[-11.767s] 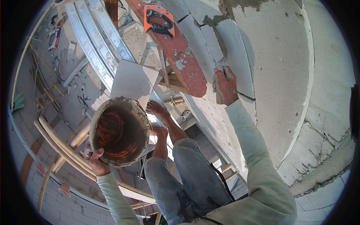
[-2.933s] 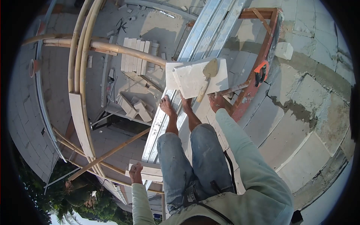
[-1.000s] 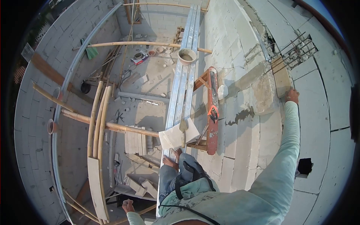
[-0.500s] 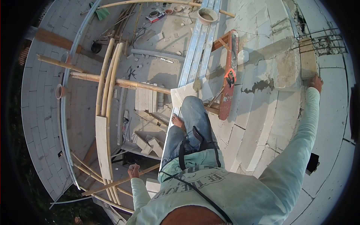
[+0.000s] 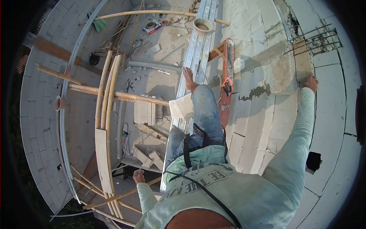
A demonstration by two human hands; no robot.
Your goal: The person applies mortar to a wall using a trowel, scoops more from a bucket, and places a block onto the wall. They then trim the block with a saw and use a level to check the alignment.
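We're seeing pale, flat-faced blocks forming the wall (image 5: pixel 331 101), dark joints running between them. The wooden board (image 5: pixel 303 63) is standing out against that grey: tan, long and straight-edged, darker toward its upper end. It's sitting at the top of the wall on the right, just beside a rough, stained concrete block (image 5: pixel 284 74), and thin metal rods (image 5: pixel 318 35) are crossing near its upper end.

Our hands are staying well apart. The right hand (image 5: pixel 310 82) is touching down at the board's lower end, arm stretching out; we can't tell whether its fingers are clamping wood or just leaning on the wall. The left hand (image 5: pixel 138 176) is hanging low with fingers curling in, near a slanting wooden strip (image 5: pixel 122 194); we can't tell how tightly it's closing.

Below, a bare foot (image 5: pixel 188 78) is pressing on the shiny, ridged metal planks (image 5: pixel 196 49). A round, crusty bucket (image 5: pixel 203 26) holding grey mix is sitting farther along. The orange-and-black saw (image 5: pixel 227 86) is lying on a chipped red beam (image 5: pixel 225 108). Smooth, rounded bamboo poles (image 5: pixel 105 89) are running on the left.
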